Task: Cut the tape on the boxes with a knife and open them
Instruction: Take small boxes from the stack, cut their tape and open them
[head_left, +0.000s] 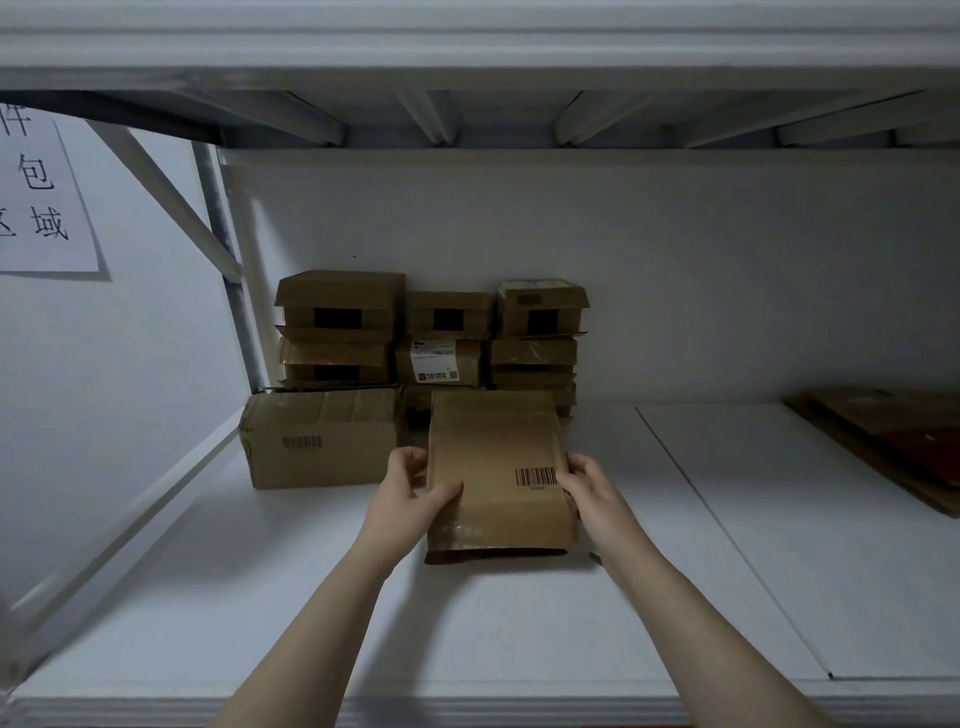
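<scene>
Gripping box (493, 452) btw LH (410, 486), RH (586, 488).

brown cardboard box (498, 467) with black barcode (536, 477), white shelf (519, 623), white sign (41, 197) with black characters

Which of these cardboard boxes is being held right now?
The front box, gripped at its sides by the left hand and right hand; the other boxes sit untouched further back.

**Hidden, cropped, unreadable**

The held box (498, 467) hides the lower boxes of the far stack (337, 312). The sign (41, 192) runs off the left edge, the flattened cardboard (893, 447) off the right. Print on the label (435, 364) and digits under the barcode (536, 476) are too small to read.
</scene>
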